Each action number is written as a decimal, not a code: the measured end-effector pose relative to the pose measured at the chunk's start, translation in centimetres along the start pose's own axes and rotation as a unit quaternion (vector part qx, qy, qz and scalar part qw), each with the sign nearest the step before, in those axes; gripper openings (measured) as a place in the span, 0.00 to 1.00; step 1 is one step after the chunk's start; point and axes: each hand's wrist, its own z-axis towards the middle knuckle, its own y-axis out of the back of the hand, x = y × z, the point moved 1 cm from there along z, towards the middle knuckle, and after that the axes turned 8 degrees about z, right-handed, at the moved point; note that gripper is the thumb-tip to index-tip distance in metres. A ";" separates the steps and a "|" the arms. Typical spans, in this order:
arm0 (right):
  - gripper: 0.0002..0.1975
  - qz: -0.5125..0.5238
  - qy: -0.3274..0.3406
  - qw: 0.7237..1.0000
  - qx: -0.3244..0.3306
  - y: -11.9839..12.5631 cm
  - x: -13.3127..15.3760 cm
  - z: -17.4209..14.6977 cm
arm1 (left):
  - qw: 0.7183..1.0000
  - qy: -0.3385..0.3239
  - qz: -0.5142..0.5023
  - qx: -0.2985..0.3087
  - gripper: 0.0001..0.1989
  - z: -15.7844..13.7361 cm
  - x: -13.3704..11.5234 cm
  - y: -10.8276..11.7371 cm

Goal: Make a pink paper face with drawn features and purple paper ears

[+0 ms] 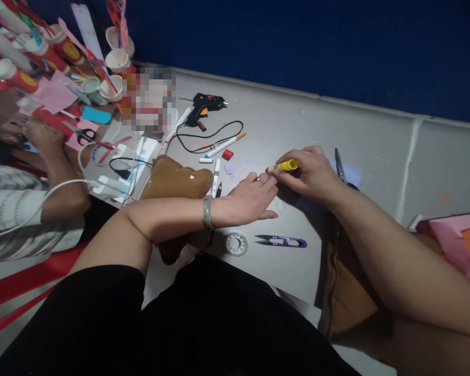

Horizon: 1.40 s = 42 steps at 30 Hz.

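My right hand (307, 169) grips a short yellow tube (288, 165), its darker end pointing left; it resembles a glue stick or thick marker. Palm down beside that end lies my left hand (250, 198), fingers stretched out and thumb apart, with a ring and a green bangle (208, 213). Whatever might be under its fingertips is hidden. Purple thread snips (282, 241) and a round white dial-like disc (235, 244) lie nearer me. Past the left hand are a red cap (227, 154), a white marker (216, 175) and a lilac paper scrap (231, 167).
A black hot glue gun (206, 107) with a looping cord lies farther back. Left are a brown cushion-like item (176, 180), a white power strip (141, 162), several red cups (119, 62) and another person's arm (58, 167). Scissors (340, 164) lie behind my right wrist.
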 end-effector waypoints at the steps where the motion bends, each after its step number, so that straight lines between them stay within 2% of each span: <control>1: 0.09 0.004 0.000 1.000 0.003 -0.3 0.0 0.1 | 1.000 0.000 0.000 -0.001 0.32 0.0 0.0 -0.1; 4: 0.08 -0.002 -0.021 1.000 -0.014 -0.2 0.1 0.2 | 1.000 0.001 0.000 -0.003 0.34 0.0 0.0 -0.2; 7: 0.07 -0.016 -0.061 0.998 -0.031 1.2 0.1 0.2 | 1.000 0.003 0.000 -0.004 0.37 -0.1 0.2 -0.1; 12: 0.08 -0.013 -0.090 0.996 0.009 3.1 0.1 -0.1 | 1.000 -0.002 -0.024 0.018 0.36 -0.1 0.3 0.2; 17: 0.05 -0.041 -0.114 0.988 0.093 2.9 0.1 0.2 | 1.000 -0.002 -0.023 0.017 0.38 0.1 0.3 0.2; 20: 0.05 -0.059 -0.128 0.987 0.073 2.8 0.2 0.4 | 1.000 0.004 -0.020 0.014 0.38 0.0 0.2 0.0; 23: 0.04 -0.034 -0.127 0.990 0.051 2.9 0.5 0.3 | 1.000 0.001 -0.018 0.017 0.37 0.0 0.1 0.0; 26: 0.04 -0.011 -0.121 0.990 0.070 2.8 0.8 0.2 | 1.000 -0.004 -0.016 0.015 0.37 0.0 0.2 0.0; 28: 0.06 -0.014 -0.133 0.990 0.046 2.8 0.6 0.1 | 1.000 -0.001 -0.018 0.016 0.38 0.0 0.2 0.1; 30: 0.07 0.004 -0.168 0.985 -0.033 3.0 0.0 0.1 | 1.000 0.001 -0.022 0.021 0.38 0.0 0.3 0.2; 32: 0.10 0.079 -0.208 0.967 -0.126 3.2 -0.9 0.1 | 0.999 0.001 -0.024 0.028 0.38 0.0 0.3 0.3; 34: 0.15 0.193 -0.229 0.938 -0.175 3.2 -1.9 0.1 | 0.999 0.002 -0.023 0.031 0.39 0.0 0.2 0.4; 37: 0.19 0.297 -0.219 0.913 -0.173 2.9 -2.6 0.2 | 0.999 0.002 -0.021 0.030 0.39 0.0 0.2 0.4; 42: 0.14 0.293 -0.242 0.911 -0.160 1.9 -2.4 0.6 | 1.000 0.004 -0.016 0.018 0.38 -0.1 0.2 0.1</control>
